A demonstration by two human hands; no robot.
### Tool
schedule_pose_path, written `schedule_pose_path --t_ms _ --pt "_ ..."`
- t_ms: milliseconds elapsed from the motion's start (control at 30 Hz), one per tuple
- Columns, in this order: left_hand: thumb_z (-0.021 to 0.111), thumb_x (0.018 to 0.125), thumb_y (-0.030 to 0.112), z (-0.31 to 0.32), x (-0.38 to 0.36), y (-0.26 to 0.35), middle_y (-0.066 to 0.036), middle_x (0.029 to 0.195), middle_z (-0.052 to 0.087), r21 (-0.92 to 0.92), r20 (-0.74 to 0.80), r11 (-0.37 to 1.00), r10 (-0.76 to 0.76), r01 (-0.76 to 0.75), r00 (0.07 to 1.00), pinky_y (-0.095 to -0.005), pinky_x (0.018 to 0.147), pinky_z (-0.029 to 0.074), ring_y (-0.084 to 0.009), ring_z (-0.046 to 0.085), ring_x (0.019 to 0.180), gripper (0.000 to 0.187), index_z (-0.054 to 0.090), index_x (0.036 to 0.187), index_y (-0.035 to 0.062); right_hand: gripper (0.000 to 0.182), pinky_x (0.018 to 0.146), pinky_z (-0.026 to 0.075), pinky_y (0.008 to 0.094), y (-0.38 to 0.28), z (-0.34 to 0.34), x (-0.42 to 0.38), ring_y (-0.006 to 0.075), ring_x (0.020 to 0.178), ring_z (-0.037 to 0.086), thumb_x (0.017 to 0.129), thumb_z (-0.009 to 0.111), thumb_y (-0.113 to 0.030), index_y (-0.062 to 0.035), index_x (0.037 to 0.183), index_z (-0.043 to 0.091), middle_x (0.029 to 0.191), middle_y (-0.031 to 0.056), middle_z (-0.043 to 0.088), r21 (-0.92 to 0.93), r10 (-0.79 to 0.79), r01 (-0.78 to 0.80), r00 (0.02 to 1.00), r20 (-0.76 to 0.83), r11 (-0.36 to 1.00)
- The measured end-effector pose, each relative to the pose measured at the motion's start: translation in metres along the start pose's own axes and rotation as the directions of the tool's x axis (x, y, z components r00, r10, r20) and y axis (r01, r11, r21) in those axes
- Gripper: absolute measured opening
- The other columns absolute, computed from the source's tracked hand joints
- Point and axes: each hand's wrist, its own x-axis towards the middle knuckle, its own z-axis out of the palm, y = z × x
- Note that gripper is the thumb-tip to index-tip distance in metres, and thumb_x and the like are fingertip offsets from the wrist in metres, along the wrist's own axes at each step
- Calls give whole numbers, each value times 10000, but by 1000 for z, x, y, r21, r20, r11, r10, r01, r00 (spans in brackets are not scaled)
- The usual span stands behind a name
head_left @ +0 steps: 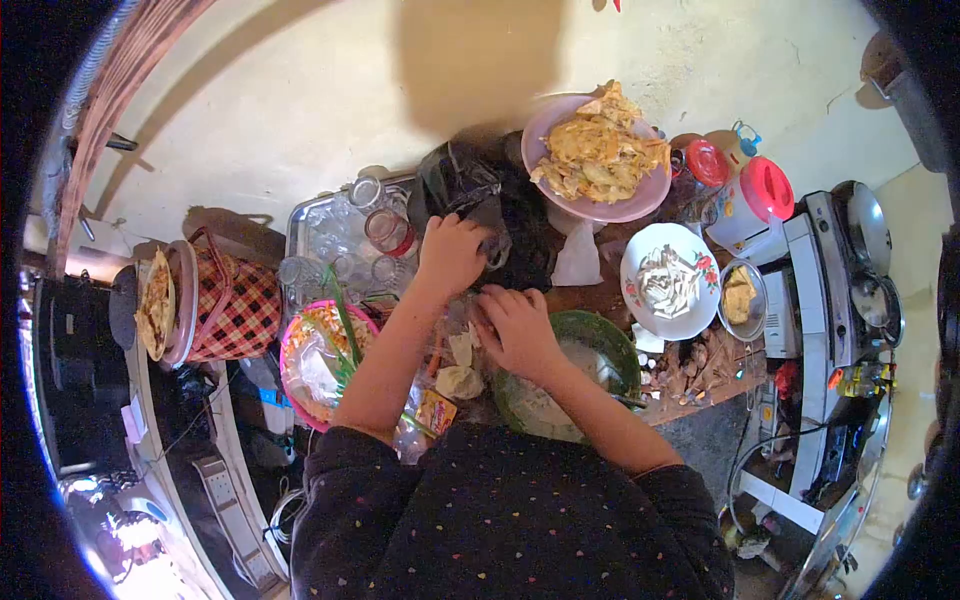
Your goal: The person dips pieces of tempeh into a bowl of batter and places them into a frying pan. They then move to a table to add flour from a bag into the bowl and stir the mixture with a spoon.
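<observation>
My left hand (452,258) is at the front of a black plastic bag (460,185), its fingers curled on the plastic. Just below and to the right, my right hand (518,328) has bent fingers near the bag's lower edge; what they hold, if anything, is hidden. Under my wrists lies a pale lump in thin plastic (460,382). A green basin (625,350) with whitish contents stands beneath my right forearm. Left of my left forearm is a pink-rimmed bowl (287,385) of chopped orange and white food, with green stalks (350,335) across it.
A metal tray (296,225) holds several glass jars (385,228). A pink bowl of fried food (600,150) and a flowered plate with white strips (668,282) stand right, near a small bowl (745,300). Farther right is a gas stove (828,270); a checkered basket (235,305) stands left.
</observation>
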Motion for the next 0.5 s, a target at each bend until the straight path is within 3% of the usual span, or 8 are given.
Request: schedule_pose_path --t_ms 67,167,267,400,500 --pt "624 727 278 0 -4 0 -62 1004 594 15 46 999 37 -38 998 -401 808 383 -240 518 969 224 666 923 178 382 872 332 440 6 -2 4 255 1028 511 774 571 -200 -62 1123 497 1167 115 513 -9 72 -73 993 -90 997" --pt "611 706 200 4 -10 4 -39 947 588 -15 -43 996 86 -87 995 -373 787 373 -227 513 954 177 666 871 167 398 847 347 450 20 -10 10 281 999 503 761 594 -218 -51 1113 513 1105 129 514 -27 123 -128 982 -143 991" --pt "639 679 206 14 -9 -2 -35 910 585 93 22 991 95 -96 995 -371 788 375 -233 523 936 207 662 880 161 400 843 355 457 31 -12 10 282 987 509 764 591 -208 -65 1131 515 1086 117 523 -91 125 -134 987 -100 987" --pt "632 690 186 7 -14 -6 -31 930 591 -129 -64 987 86 -94 994 -374 782 379 -241 535 917 178 643 858 129 430 848 361 468 35 -13 5 284 973 518 767 590 -208 -74 1166 502 1084 116 525 -141 175 -167 984 47 976" --pt "610 716 171 -6 -22 -2 -36 918 600 -307 -108 942 106 -135 988 -384 775 384 -249 538 896 146 625 847 107 466 855 363 470 32 -12 4 286 969 524 768 591 -198 -102 1210 480 1079 109 527 -84 222 -224 974 -33 971"
